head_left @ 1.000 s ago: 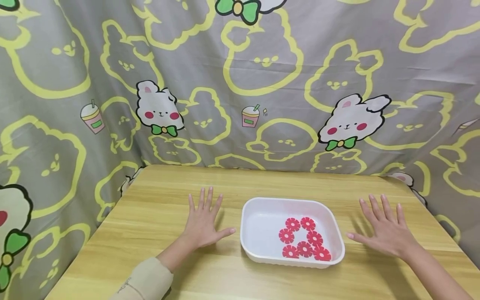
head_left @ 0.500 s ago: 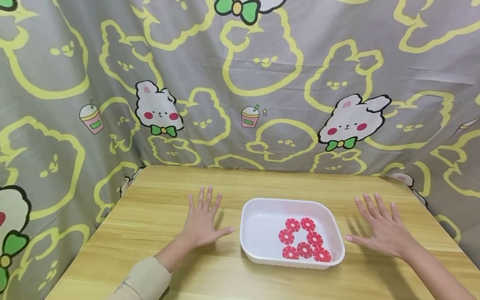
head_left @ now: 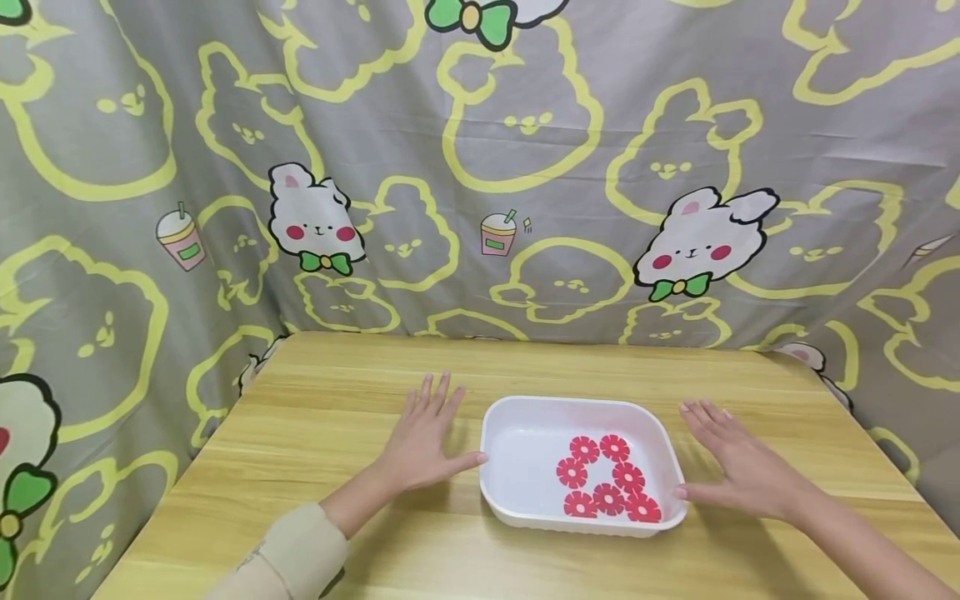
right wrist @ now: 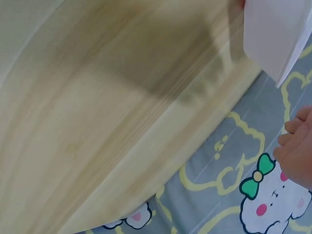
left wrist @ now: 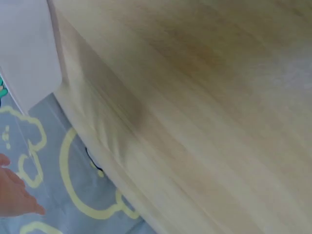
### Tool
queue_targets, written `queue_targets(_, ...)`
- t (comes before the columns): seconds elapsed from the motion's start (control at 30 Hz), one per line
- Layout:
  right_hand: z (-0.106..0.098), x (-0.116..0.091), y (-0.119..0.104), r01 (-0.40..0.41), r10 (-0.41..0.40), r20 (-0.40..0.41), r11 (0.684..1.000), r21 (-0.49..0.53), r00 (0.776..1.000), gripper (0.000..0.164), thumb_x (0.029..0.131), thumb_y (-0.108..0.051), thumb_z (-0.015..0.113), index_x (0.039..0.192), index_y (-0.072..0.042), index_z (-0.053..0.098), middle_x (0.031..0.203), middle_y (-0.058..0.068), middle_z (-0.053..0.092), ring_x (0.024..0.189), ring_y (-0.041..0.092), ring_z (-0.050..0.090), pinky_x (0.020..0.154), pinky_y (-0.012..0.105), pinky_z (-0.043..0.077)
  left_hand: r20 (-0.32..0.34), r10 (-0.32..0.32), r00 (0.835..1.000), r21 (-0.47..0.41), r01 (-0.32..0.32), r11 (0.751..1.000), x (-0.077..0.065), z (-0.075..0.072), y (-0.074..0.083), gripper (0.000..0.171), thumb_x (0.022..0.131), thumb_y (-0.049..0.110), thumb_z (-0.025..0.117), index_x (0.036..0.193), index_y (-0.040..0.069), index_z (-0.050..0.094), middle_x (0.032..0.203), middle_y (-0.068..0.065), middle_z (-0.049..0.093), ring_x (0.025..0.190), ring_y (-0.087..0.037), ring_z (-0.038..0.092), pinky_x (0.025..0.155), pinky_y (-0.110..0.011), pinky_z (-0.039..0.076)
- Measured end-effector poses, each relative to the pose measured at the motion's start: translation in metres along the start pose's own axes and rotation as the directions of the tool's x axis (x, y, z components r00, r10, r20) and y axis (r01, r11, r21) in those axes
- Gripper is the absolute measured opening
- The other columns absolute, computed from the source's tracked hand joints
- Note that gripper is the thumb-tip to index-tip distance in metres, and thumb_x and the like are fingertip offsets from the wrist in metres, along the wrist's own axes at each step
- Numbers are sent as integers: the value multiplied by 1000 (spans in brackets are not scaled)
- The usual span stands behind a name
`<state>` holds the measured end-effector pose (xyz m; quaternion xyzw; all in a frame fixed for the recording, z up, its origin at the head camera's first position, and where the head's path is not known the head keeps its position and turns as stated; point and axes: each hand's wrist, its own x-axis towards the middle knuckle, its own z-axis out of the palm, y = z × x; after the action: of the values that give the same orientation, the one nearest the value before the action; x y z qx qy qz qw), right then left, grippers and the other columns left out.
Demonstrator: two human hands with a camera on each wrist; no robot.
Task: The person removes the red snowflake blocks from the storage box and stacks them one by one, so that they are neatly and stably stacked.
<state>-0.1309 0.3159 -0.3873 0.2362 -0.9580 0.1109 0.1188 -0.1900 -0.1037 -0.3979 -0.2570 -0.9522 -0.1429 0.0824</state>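
Observation:
A white plastic tray [head_left: 517, 521] stands on the table, with several red flower-shaped discs [head_left: 609, 498] lying flat in its right half. At its left side is my left hand [head_left: 422, 437], fingers extended and thumb tip at the rim. My right hand [head_left: 742, 462] is on the other side, its fingers straight and its thumb tip right at the rim. In the left wrist view part of the left hand [left wrist: 15, 195] shows near the tray wall [left wrist: 29, 53]. The right wrist view has the right hand [right wrist: 297, 148] below the tray's outer side [right wrist: 273, 39].
The wood-grain table [head_left: 360, 367] reaches back to a grey curtain [head_left: 420, 150] printed with yellow outlines and white bunnies. The curtain also hangs along the left and right sides.
Both hands have moved inward to the tray, the left one rightward and the right one leftward. The right fingers have drawn closer together. The tray and discs stay in place.

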Motion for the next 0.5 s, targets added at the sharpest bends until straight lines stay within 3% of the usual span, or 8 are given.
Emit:
queue_targets(0.13, 1, 1, -5, -26, 23, 39, 997, 71, 999, 100, 67, -50, 76, 139, 5, 35, 140, 29, 38, 144, 28, 9, 104, 4, -12, 33, 13, 999, -23, -12, 1000, 3, 0, 8, 96, 76, 67, 54, 146, 8, 26, 153, -19, 13, 141, -41, 8, 115, -56, 13)
queue_targets(0.23, 1, 2, -9, -62, 55, 88, 994, 88, 995, 99, 66, -53, 75, 137, 6, 38, 140, 29, 38, 133, 47, 29, 118, 36, 7, 46, 27, 999, -35, -25, 999, 5, 0, 13, 94, 77, 66, 54, 145, 7, 27, 153, -18, 14, 141, -41, 10, 115, -55, 14)
queue_targets(0.33, 0, 2, -13, -88, 77, 128, 993, 83, 989, 100, 65, -56, 74, 135, 7, 40, 140, 29, 39, 125, 53, 34, 100, 65, 30, 46, 44, 998, -32, -42, 999, 7, 1, 18, 93, 78, 66, 53, 145, 6, 28, 153, -19, 17, 141, -40, 13, 115, -54, 16)
queue_targets(0.37, 0, 2, -14, -88, 77, 133, 993, 79, 988, 101, 65, -57, 74, 135, 7, 40, 139, 29, 39, 124, 54, 35, 94, 68, 35, 44, 49, 998, -35, -48, 998, 8, 1, 19, 93, 78, 66, 53, 145, 6, 28, 153, -19, 18, 141, -39, 14, 115, -54, 17)
queue_targets(0.5, 3, -2, -16, -82, 69, 146, 993, 80, 987, 102, 64, -60, 73, 134, 6, 42, 139, 29, 40, 123, 54, 36, 91, 68, 37, 28, 78, 997, -73, -75, 994, 10, 2, 25, 90, 78, 63, 55, 143, 6, 32, 151, -20, 24, 140, -39, 18, 114, -53, 20)
